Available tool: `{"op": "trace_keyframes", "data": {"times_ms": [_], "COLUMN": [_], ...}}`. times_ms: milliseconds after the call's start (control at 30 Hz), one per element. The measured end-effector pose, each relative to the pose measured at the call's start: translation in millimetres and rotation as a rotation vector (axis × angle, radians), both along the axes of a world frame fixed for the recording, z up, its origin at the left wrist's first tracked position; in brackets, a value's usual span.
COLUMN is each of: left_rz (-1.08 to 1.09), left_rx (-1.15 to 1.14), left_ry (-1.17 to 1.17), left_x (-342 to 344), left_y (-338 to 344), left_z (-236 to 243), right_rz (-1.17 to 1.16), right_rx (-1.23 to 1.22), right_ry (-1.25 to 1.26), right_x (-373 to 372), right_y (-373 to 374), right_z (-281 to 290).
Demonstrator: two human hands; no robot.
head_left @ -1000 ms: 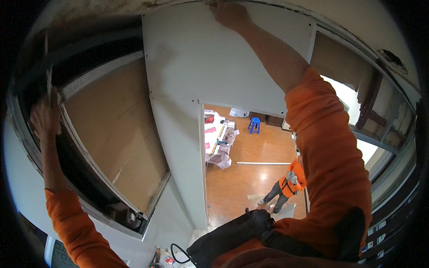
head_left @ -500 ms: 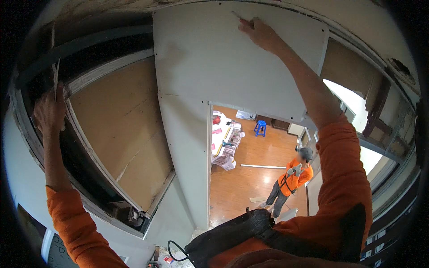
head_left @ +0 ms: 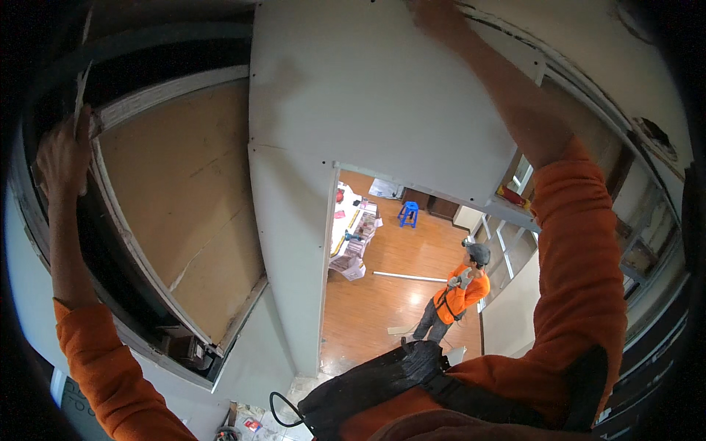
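Note:
My left hand [head_left: 65,158] is closed round the upper left edge of a white-edged frame [head_left: 101,173]. A thin pale splinter-like strip [head_left: 81,92] sticks up beside its fingers; I cannot tell whether the hand holds it. My right hand [head_left: 440,20] is raised to the top edge of a large light-grey wall board [head_left: 390,88] fixed with dark screws. Its fingers look closed, partly cut off by the top of the view, and what they hold cannot be made out. A brown panel [head_left: 195,184] fills the frame left of the board.
Below the board, an opening shows a wooden floor [head_left: 382,305], a co-worker [head_left: 452,298] in orange, a blue stool [head_left: 408,214] and a covered table [head_left: 349,246]. A red and yellow object [head_left: 512,197] lies on the ledge near my right arm. A dark bag [head_left: 368,382] hangs at my front.
My right hand has moved up to the board's top edge, and the slender grey thing in its fingers has left clear sight. My view has shifted; my left hand keeps its grip.

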State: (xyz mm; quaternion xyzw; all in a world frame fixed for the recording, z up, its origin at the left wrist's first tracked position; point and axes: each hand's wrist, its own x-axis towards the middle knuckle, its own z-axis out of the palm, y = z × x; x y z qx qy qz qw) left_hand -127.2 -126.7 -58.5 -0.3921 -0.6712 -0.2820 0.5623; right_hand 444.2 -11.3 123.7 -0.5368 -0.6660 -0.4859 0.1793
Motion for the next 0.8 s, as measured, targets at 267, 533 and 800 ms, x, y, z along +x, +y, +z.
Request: {"op": "trace_keyframes", "data": {"times_ms": [267, 533, 800], "left_rz": [0.052, 0.107, 0.109], "left_rx": [-0.011, 0.01, -0.087], "left_ry": [0.11, -0.022, 0.036], "left_x": [-21.7, -15.8, -17.4], "left_y": [-2.9, 3.1, -3.9], "left_z": [-0.2, 0.8, -0.3], "right_rz": [0.0, -0.159, 0.128], "right_rx": [0.046, 0.239, 0.012], "right_ry": [0.063, -0.083, 0.225], "right_x": [-19.9, -32.2, -45.8], "right_y": [-4.6, 27.4, 8.7], "right_z": [-41.9, -17.7, -37.4]}}
